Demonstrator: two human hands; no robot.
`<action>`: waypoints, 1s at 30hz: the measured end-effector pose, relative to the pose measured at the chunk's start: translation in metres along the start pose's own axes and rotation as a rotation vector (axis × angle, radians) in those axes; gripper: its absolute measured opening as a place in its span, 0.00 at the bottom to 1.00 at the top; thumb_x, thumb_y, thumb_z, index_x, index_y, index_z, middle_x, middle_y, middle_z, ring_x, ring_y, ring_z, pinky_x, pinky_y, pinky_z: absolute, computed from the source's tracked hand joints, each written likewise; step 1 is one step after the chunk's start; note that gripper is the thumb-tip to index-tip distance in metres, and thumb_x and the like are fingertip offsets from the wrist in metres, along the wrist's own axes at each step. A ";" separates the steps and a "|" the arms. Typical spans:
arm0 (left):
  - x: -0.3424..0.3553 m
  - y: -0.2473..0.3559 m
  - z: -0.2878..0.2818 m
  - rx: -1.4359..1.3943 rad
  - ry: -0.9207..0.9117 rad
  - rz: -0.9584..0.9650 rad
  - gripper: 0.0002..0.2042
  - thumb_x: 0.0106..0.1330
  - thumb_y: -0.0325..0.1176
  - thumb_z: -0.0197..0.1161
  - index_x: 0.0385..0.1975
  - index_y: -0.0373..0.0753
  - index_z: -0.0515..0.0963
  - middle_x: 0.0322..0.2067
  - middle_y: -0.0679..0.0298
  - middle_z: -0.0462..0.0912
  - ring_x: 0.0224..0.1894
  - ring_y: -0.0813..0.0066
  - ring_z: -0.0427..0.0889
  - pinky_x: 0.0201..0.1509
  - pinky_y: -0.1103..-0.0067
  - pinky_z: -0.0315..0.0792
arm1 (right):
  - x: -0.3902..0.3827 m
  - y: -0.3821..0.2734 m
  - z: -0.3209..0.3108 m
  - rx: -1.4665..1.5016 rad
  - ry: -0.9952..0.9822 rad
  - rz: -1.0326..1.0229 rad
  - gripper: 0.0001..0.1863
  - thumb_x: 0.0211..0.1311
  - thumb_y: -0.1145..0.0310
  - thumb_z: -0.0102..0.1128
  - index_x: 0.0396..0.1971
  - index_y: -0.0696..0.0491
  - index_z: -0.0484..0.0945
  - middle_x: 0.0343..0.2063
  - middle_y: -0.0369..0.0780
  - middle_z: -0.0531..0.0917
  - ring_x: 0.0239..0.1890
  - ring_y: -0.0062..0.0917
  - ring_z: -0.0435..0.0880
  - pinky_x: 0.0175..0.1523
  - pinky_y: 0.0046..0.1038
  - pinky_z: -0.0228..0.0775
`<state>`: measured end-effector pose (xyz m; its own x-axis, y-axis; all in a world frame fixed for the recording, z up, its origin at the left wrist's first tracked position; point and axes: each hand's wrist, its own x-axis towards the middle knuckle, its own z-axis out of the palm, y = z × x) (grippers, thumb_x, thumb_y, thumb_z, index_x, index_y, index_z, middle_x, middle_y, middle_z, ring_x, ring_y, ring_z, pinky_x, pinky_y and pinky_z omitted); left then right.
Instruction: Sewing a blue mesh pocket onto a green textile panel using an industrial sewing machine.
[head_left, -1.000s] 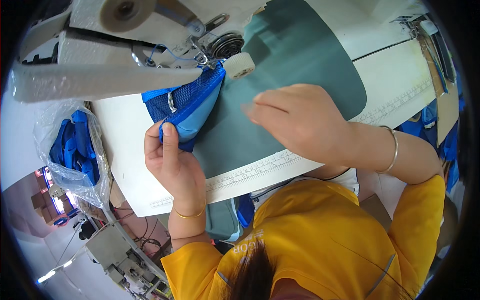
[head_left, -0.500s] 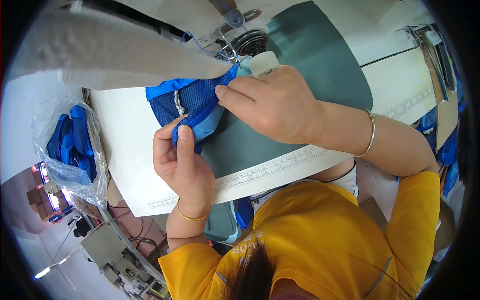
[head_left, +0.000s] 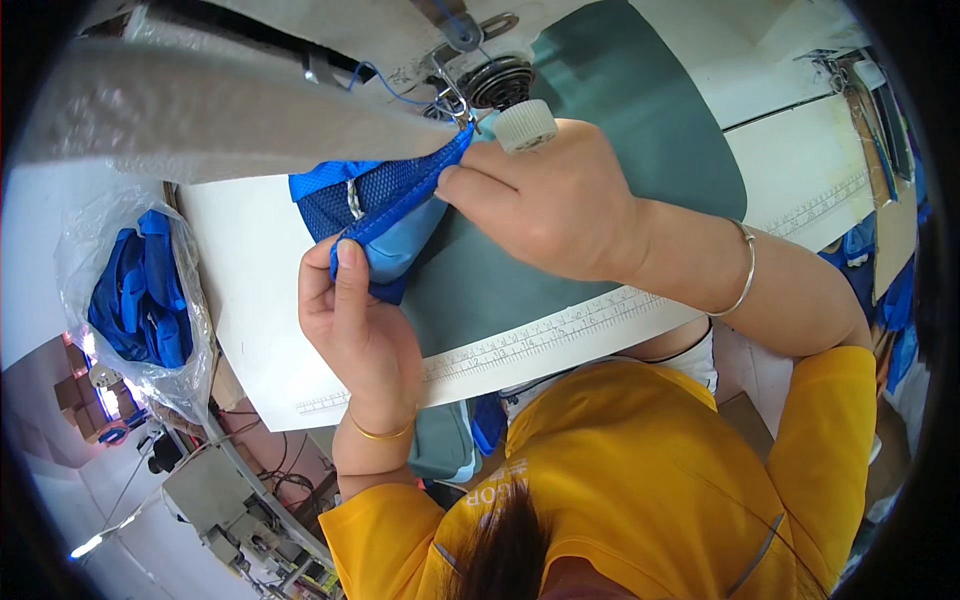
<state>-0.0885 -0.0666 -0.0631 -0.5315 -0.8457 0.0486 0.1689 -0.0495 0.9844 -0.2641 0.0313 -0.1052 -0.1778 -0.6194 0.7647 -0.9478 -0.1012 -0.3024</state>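
Observation:
A blue mesh pouch (head_left: 384,190) with a lighter blue fabric panel and a pale cord lies under the head of a sewing machine (head_left: 240,115). My left hand (head_left: 360,325) pinches the near left end of its blue edge binding between thumb and fingers. Closer to the machine, my right hand (head_left: 550,205) has its fingers closed on the same edge. Between the hands the binding runs straight and taut up toward the needle area, which the machine head partly hides. A blue thread (head_left: 385,82) loops beside the white tension knob (head_left: 525,125).
Under the pouch, a dark green sheet (head_left: 640,150) covers part of the white tabletop, whose front edge carries a printed ruler scale (head_left: 530,345). At left hangs a clear plastic bag (head_left: 205,330) of blue fabric pieces (head_left: 145,290). More blue fabric (head_left: 903,300) sits at far right.
My left hand has shifted slightly left and up, drawing the binding from a curve into a straight line. My right hand, still on the edge, has moved up a little.

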 end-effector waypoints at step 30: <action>0.014 0.004 -0.008 -0.192 0.051 -0.201 0.05 0.73 0.28 0.63 0.43 0.35 0.81 0.41 0.64 0.86 0.46 0.77 0.82 0.58 0.78 0.74 | -0.008 0.007 -0.008 -0.064 -0.234 0.122 0.05 0.51 0.70 0.65 0.21 0.50 0.77 0.20 0.38 0.80 0.24 0.32 0.85 0.27 0.33 0.74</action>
<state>-0.0889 -0.0826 -0.0596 -0.5286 -0.8342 -0.1573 0.2216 -0.3144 0.9231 -0.2716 0.0411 -0.1089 -0.2330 -0.7877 0.5703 -0.9392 0.0301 -0.3421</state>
